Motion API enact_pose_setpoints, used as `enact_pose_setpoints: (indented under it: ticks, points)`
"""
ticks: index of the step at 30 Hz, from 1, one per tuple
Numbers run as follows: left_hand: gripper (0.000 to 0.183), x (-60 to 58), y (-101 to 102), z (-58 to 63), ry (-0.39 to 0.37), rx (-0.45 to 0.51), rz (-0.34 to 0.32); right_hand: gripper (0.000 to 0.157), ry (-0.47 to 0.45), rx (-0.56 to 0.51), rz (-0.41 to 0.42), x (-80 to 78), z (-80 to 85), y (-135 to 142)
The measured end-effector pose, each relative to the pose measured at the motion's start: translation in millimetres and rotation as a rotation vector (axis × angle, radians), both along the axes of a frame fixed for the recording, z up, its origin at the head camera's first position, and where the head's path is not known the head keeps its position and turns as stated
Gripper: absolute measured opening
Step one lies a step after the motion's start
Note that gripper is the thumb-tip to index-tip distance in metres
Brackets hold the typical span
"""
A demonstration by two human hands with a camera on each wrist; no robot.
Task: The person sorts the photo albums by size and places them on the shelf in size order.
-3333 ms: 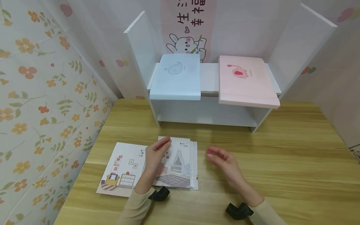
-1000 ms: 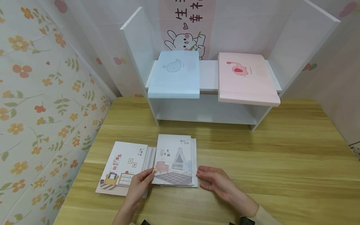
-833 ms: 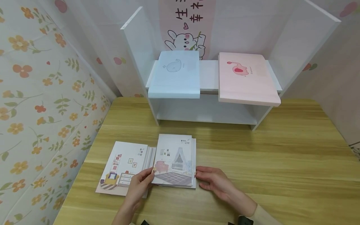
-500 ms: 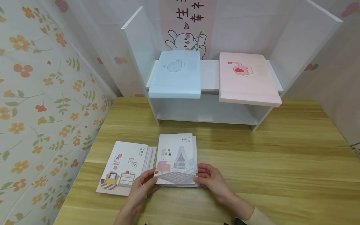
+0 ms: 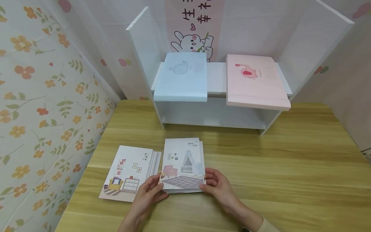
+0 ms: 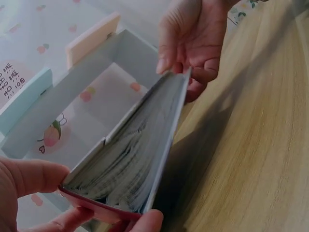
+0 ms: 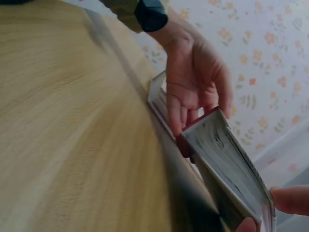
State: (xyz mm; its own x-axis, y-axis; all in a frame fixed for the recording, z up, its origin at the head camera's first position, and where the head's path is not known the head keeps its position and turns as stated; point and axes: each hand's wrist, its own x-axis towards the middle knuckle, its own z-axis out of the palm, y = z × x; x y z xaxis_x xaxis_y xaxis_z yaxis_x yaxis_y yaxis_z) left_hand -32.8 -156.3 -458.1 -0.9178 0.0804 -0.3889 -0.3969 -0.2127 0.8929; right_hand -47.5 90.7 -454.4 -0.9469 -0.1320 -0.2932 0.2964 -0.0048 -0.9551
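Observation:
A photo album [image 5: 182,164] with a tent-and-rug drawing on its white cover is between both hands over the wooden table. My left hand [image 5: 147,193] grips its lower left corner, thumb on the cover and fingers beneath. At the lower right corner my right hand [image 5: 221,190] holds it the same way. Clear, wavy sleeve pages show between the covers of the album [image 6: 130,150] in the left wrist view. In the right wrist view, the album [image 7: 227,159] is tilted, its near edge raised off the table.
To the left lies another white album [image 5: 127,174] with an armchair drawing. Behind stands a white shelf [image 5: 215,77] with tall side panels. On it lie a light blue whale album [image 5: 181,80] and a pink elephant album [image 5: 256,85], both overhanging its front edge.
Both hands have come down from above the table to the album's sides and taken hold of its lower corners. The top album has shifted slightly right, lining up more closely with the white edge beneath.

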Motion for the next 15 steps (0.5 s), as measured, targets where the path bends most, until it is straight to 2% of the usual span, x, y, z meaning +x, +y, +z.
enact_pose_setpoints:
  ticks: [7, 15]
  points:
    - [0.042, 2.3, 3.1, 3.2, 0.047, 0.038, 0.023, 0.056, 0.019, -0.018, -0.021, 0.3, 10.8, 2.9]
    - [0.042, -6.4, 10.0, 19.6, 0.093, 0.029, 0.042, 0.054, 0.067, -0.022, -0.036, -3.1, 22.1, 9.1]
